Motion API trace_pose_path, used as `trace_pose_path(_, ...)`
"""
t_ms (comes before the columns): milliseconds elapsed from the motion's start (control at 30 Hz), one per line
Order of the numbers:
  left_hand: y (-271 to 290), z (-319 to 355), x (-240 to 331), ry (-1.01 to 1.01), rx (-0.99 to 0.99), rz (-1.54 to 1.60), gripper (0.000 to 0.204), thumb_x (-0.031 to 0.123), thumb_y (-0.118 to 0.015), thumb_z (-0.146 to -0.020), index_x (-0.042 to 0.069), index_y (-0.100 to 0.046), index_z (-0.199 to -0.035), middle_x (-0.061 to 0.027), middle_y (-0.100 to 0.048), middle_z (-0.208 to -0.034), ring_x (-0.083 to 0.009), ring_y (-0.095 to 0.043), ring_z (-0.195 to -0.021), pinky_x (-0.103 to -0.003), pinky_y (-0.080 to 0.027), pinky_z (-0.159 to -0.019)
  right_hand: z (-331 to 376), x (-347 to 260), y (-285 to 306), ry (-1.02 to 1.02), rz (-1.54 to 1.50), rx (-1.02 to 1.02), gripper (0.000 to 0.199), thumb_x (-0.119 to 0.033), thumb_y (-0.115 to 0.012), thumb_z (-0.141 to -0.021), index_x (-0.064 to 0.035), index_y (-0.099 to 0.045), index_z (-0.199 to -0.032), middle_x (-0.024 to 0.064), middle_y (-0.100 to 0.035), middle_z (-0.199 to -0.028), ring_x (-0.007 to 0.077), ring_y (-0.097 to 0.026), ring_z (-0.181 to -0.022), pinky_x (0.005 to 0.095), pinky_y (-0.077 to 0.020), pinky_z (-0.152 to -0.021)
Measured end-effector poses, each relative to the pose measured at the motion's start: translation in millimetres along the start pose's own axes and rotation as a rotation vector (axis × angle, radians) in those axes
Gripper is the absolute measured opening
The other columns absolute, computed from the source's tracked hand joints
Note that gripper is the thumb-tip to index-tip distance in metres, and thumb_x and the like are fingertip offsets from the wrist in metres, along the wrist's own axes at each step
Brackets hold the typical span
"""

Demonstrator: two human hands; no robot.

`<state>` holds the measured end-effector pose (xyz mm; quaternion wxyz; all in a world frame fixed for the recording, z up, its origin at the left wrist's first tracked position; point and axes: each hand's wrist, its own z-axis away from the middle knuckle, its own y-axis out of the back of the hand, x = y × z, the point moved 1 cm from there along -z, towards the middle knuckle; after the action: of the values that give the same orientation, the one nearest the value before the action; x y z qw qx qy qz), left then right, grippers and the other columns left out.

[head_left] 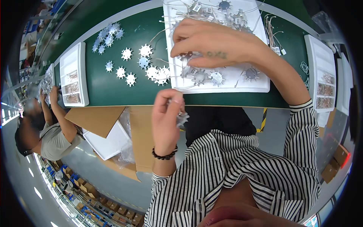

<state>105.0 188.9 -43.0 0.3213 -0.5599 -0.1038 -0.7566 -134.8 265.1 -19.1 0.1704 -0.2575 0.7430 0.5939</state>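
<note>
— Green-topped bench, co-worker seated at the left. Condition of the hands?

— Left hand: curled nearly closed at the bench's front edge, holding a silvery toothed part; whether one piece or several cannot be told. Right hand: partly open, fingers bent over the white tray; any grip at its fingertips cannot be confirmed.

— Contents of that tray?

— Toothed discs near its front edge, with thin leads among them; a crowded heap of wired pieces toward the far side.

— Extent of work done?

— Partial, judging by the layout. Wired pieces in the tray appear further along. Left of it, bare discs lie loose, an overlapping pile beyond; these seem still to be dealt with. White leads lie right of the tray, apparently unused. A finished count is not possible.

— Outer limits?

— One compartmented tray at the left holds copper-coloured pieces; a similar tray stands at the right.
</note>
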Motion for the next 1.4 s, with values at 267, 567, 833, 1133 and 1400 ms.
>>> trace_pose_path(267,-6,12,12,-0.017,0.038,-0.155,0.039,0.02,-0.054,-0.097,-0.003,-0.052,-0.128,-0.0051,-0.054,-0.096,-0.0102,-0.048,-0.079,-0.022,-0.039,-0.056,19,9,12,0.159,-0.08,0.25,0.037,-0.017,-0.065,-0.082,-0.0027,-0.063,-0.115,0.0132,-0.06,-0.107,0.0308,-0.054,-0.106,0.0411,-0.0473,-0.09)
trace_pose_path(567,19,12,15,0.048,-0.246,0.698,0.058,0.007,-0.048,-0.092,-0.002,-0.03,-0.147,-0.0136,-0.046,-0.098,-0.0177,-0.041,-0.074,-0.025,-0.038,-0.05,165,4,78,-0.814,0.117,0.864,0.025,-0.024,-0.068,-0.09,-0.0004,-0.067,-0.098,0.0095,-0.062,-0.08,0.0206,-0.058,-0.066,0.0337,-0.0476,-0.061)
trace_pose_path(833,-1,-12,12,0.155,-0.399,0.881,0.045,0.007,-0.051,-0.093,-0.001,-0.038,-0.135,-0.0173,-0.051,-0.112,-0.0192,-0.043,-0.079,-0.027,-0.041,-0.05,186,44,36,-0.911,0.554,0.561,0.036,-0.034,-0.069,-0.084,-0.0009,-0.062,-0.074,0.0159,-0.063,-0.07,0.0343,-0.062,-0.065,0.0416,-0.0475,-0.06)
trace_pose_path(1133,-20,0,21,0.203,-0.354,0.799,0.046,0.01,-0.049,-0.095,-0.005,-0.036,-0.137,-0.0148,-0.05,-0.109,-0.0161,-0.043,-0.078,-0.026,-0.04,-0.05,183,40,41,-0.984,0.036,0.707,0.022,-0.022,-0.062,-0.085,0.0007,-0.062,-0.082,0.0135,-0.066,-0.072,0.0264,-0.064,-0.066,0.0375,-0.0494,-0.061)
trace_pose_path(1400,-6,-8,18,0.175,-0.462,0.885,0.038,0.007,-0.048,-0.095,0.0,-0.042,-0.132,-0.0123,-0.051,-0.105,-0.0164,-0.044,-0.075,-0.027,-0.042,-0.052,190,40,50,-0.781,-0.526,1.103,0.021,-0.022,-0.053,-0.099,-0.0012,-0.055,-0.099,0.0067,-0.064,-0.077,0.0151,-0.059,-0.059,0.0278,-0.0474,-0.056)
